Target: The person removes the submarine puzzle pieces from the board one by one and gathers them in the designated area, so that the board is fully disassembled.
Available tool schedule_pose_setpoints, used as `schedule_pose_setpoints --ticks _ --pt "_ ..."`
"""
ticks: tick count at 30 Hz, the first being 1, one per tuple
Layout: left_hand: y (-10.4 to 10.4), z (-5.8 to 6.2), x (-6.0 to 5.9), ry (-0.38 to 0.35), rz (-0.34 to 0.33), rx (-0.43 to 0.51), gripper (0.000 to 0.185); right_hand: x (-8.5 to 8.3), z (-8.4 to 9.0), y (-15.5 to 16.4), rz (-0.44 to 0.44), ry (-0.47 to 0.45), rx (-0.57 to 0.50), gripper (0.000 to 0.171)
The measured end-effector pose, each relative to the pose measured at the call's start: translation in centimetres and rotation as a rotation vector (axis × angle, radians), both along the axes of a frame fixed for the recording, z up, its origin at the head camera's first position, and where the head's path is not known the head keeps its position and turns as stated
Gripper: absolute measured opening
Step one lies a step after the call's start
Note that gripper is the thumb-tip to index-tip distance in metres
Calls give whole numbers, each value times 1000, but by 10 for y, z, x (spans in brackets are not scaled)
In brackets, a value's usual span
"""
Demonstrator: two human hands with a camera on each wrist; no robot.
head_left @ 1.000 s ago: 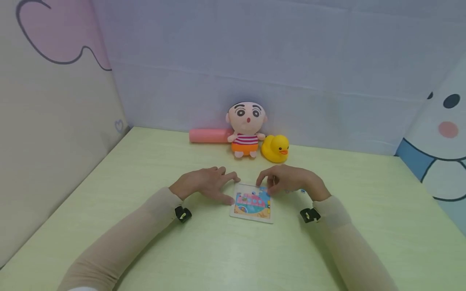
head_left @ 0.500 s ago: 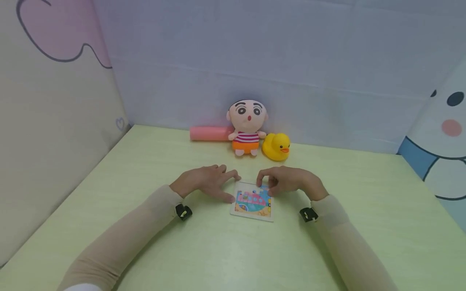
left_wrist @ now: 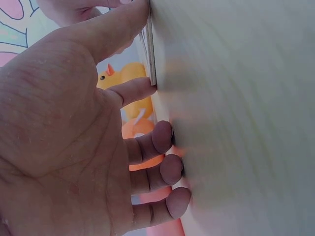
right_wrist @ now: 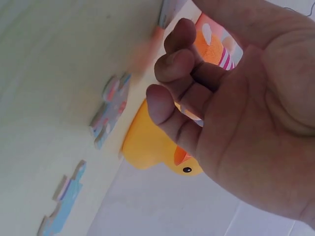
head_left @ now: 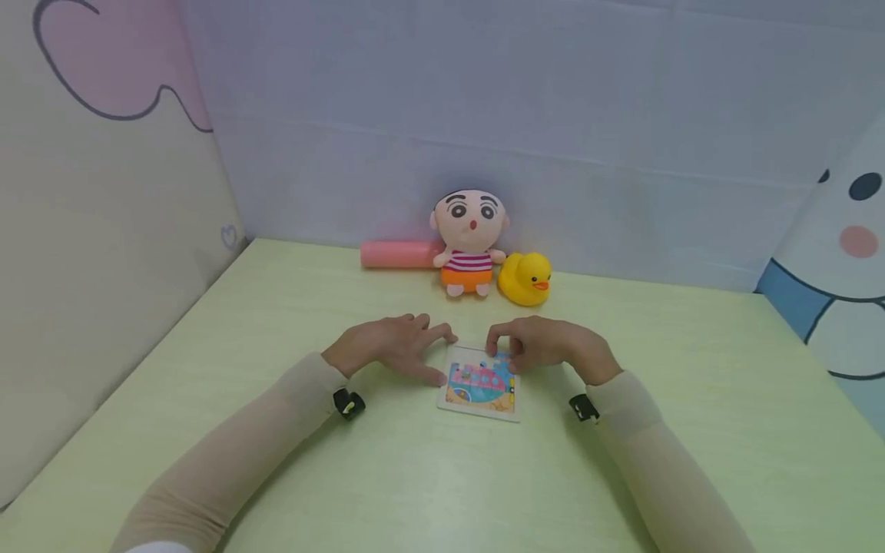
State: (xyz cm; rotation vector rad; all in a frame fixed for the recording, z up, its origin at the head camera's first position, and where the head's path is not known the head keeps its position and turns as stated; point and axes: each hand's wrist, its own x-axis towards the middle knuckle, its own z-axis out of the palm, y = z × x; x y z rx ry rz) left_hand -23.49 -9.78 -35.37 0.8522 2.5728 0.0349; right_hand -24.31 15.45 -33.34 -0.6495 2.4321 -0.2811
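Left hand [head_left: 399, 349] spread, thumb and forefinger at the puzzle board [head_left: 480, 390] | right hand [head_left: 542, 342] bending over its far-right corner, thumb-tip cropped up close, can't tell any grip | board flat on tabletop [head_left: 359, 476]

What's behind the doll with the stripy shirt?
A pink cylinder pokes out from behind the doll on the left side, with a pale wall farther back. The doll covers the cylinder's other end, so how far it goes is hidden.

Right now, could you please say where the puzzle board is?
In the head view, the puzzle board lies on the table below centre, between the left hand and the right hand.
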Motion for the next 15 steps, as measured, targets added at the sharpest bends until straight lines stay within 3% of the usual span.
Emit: schedule_pose_setpoints --ticks 15 --pt "1 -1 -1 -5 5 -5 70 -5 -5 10 62 -28 -111 28"
